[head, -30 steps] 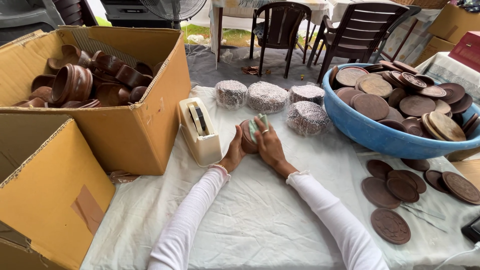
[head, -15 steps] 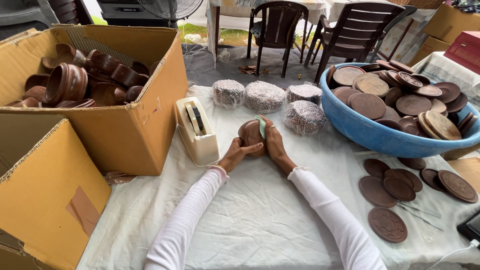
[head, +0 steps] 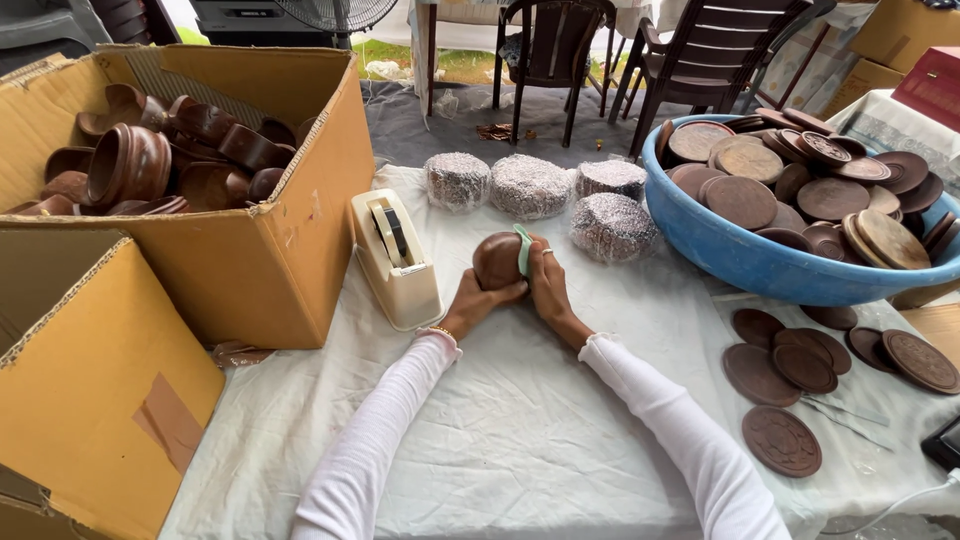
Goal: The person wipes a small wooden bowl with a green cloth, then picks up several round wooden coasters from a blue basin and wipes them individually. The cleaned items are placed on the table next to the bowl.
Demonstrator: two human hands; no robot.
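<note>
Both my hands hold a round brown wooden bowl (head: 497, 259) on its side above the white-clothed table (head: 500, 440). My left hand (head: 472, 303) cups it from below. My right hand (head: 547, 283) presses a pale green strip (head: 523, 250) against the bowl's right side. A cream tape dispenser (head: 394, 257) stands just left of my hands. Several netted, wrapped bundles (head: 530, 186) sit right behind the bowl.
An open cardboard box (head: 250, 250) full of brown wooden bowls stands at the left, with a second box (head: 90, 400) in front of it. A blue tub (head: 740, 250) of wooden lids sits at the right, loose lids (head: 780, 365) beside it. Dark chairs (head: 700, 50) stand behind.
My hands have turned the bowl and lowered it slightly toward the table; the green strip now lies along its right side.
</note>
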